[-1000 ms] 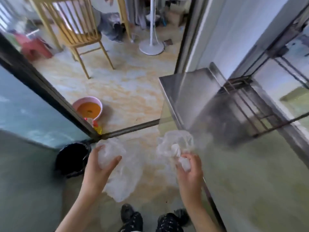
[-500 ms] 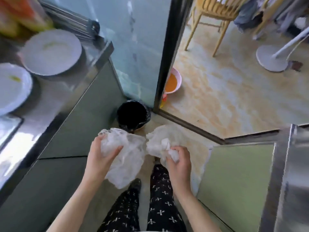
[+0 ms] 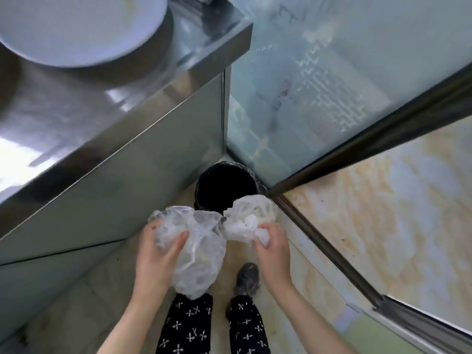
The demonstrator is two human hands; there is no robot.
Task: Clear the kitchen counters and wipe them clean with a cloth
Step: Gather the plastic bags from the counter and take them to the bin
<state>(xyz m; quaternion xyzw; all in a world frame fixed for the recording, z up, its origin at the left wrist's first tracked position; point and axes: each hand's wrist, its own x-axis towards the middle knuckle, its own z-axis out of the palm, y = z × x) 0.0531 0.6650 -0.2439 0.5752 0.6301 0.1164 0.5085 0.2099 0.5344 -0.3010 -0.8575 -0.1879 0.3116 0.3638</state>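
Two hands work low in front of the body, each gripping crumpled thin plastic; the left hand (image 3: 155,254) curls its fingers and thumb round a translucent plastic bag (image 3: 201,251), which hangs down as far as the patterned trousers (image 3: 189,325) in this view; the right hand (image 3: 272,254) pinches a whiter plastic bundle (image 3: 251,218) between thumb and curled fingers; the two bunches touch at their inner edges, and whether they are one piece I cannot tell; both are held just on the near side of a black bin (image 3: 224,185), which stands on the floor in the corner between the cabinet front (image 3: 127,180) and the frosted glass door (image 3: 332,72); the stainless steel counter (image 3: 76,118) runs up the left side, apart from the hands, with a white plate (image 3: 84,26) resting on it near its far end; a dark door frame (image 3: 383,134) slants across the right; one grey shoe (image 3: 246,278) shows beside the right hand.
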